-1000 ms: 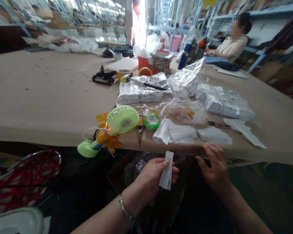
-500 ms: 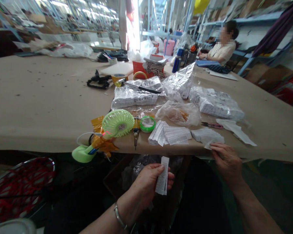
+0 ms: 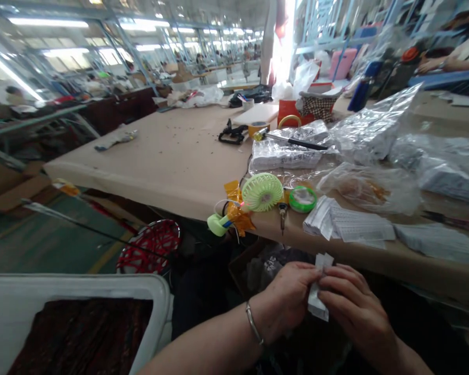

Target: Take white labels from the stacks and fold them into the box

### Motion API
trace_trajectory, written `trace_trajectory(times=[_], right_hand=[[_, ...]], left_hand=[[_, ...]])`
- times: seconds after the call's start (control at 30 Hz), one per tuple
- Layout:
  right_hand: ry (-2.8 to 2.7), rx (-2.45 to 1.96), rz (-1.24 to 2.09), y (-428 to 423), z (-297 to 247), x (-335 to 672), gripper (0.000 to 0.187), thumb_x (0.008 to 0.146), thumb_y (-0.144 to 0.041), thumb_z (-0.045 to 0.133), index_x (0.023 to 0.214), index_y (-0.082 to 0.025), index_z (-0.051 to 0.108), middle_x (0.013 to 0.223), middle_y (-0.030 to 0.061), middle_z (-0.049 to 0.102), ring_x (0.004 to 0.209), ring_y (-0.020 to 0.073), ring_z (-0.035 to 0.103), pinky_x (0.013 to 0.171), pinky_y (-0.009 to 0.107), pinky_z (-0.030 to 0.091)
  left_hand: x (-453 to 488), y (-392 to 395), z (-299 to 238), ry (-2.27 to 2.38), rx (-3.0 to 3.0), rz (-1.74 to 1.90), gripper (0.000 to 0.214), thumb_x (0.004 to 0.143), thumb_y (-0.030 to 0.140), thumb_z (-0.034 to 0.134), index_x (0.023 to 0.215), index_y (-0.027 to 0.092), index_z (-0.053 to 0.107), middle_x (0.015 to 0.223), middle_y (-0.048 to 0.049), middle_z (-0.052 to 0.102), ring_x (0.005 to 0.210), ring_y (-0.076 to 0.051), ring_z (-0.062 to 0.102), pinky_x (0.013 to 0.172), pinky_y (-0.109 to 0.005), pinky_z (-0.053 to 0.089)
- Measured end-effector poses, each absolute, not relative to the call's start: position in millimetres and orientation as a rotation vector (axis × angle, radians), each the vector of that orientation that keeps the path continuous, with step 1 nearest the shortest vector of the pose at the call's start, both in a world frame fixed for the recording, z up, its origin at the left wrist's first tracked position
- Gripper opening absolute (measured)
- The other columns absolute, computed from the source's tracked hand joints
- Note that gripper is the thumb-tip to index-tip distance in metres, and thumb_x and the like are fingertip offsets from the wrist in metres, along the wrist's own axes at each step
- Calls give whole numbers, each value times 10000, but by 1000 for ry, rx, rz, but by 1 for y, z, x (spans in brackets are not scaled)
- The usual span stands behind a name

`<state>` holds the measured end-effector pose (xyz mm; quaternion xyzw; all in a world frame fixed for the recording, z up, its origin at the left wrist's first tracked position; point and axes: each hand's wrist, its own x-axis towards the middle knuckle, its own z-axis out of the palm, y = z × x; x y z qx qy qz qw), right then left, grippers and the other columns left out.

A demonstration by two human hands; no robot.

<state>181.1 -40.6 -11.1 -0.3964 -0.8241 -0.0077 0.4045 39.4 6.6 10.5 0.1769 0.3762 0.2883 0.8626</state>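
My left hand [image 3: 291, 291], with a bangle at the wrist, pinches a few narrow printed paper strips [image 3: 318, 302] below the table's front edge. Fingers of my right hand [image 3: 355, 302] close on the same strips from the right side. Just beyond my hands, a fanned stack of printed strips [image 3: 361, 224] lies at the table edge. Another spread of strips [image 3: 441, 242] is to its right. Left of the stacks sit a green round container [image 3: 302, 199] with white stuff inside and a thin pointed tool [image 3: 282, 216].
A light-green fan [image 3: 262, 192] is fixed at the table edge with brown tape. Behind the stacks lie plastic-wrapped bundles [image 3: 289, 156] and a clear bag [image 3: 367, 190]. A white bin [image 3: 160, 297] holding dark cloth stands lower left, near a red-laced round seat [image 3: 152, 245].
My right hand has left the right-hand spread of strips and come to the strips in my left hand. The view has turned left, bringing the white bin into sight.
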Motion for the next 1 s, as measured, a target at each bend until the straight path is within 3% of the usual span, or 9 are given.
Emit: trace_trajectory(times=[0.4, 0.5, 0.6, 0.67, 0.77, 0.87, 1.0], right_hand=[[-2198, -985, 5, -43, -14, 177, 172, 822, -85, 554, 880, -207, 661, 940, 42, 702, 1069, 208, 592, 979, 425, 419], [-2189, -980, 78, -46, -12, 174, 208, 802, -69, 578, 935, -211, 649, 947, 32, 701, 1079, 211, 584, 989, 434, 418], [-1979, -1086, 189, -47, -11, 175, 271, 790, -113, 612, 1047, -200, 618, 1009, 59, 682, 1055, 214, 593, 937, 383, 468], [-1718, -1266, 343, -44, -8, 176, 254, 818, -184, 593, 1071, -198, 602, 1002, 66, 671, 968, 196, 624, 838, 319, 513], [-1384, -1425, 819, -35, -4, 174, 181, 840, -319, 572, 967, -198, 619, 826, 28, 668, 745, 155, 639, 651, 248, 524], [-1136, -1384, 1289, -26, 0, 168, 216, 800, -394, 621, 814, -179, 606, 622, -25, 590, 534, 102, 549, 510, 213, 468], [-938, -1348, 1508, -24, 0, 161, 261, 748, -413, 679, 753, -166, 595, 566, -47, 540, 466, 70, 469, 451, 191, 400]], left_hand=[[29, 0, 12, 784, 270, 671, 288, 571, 283, 782, 685, 79, 614, 585, -9, 560, 462, -69, 487, 450, -196, 313], [26, -2, 13, 806, 304, 686, 244, 565, 222, 781, 661, 83, 604, 558, 2, 552, 446, -55, 475, 434, -179, 306], [23, -4, 14, 840, 341, 669, 218, 645, 252, 733, 714, 86, 611, 567, -23, 591, 451, -81, 515, 463, -193, 382], [21, -6, 17, 869, 382, 620, 215, 723, 288, 668, 792, 92, 613, 605, -58, 634, 468, -121, 562, 495, -238, 447], [18, -10, 21, 863, 436, 578, 200, 794, 289, 592, 846, 96, 606, 651, -84, 661, 493, -135, 595, 518, -258, 481], [16, -14, 22, 853, 470, 553, 214, 805, 304, 589, 810, 91, 611, 653, -81, 658, 486, -122, 589, 511, -245, 482], [11, -15, 18, 773, 466, 496, 280, 765, 348, 648, 816, 73, 632, 691, -96, 668, 508, -127, 603, 531, -249, 491]])
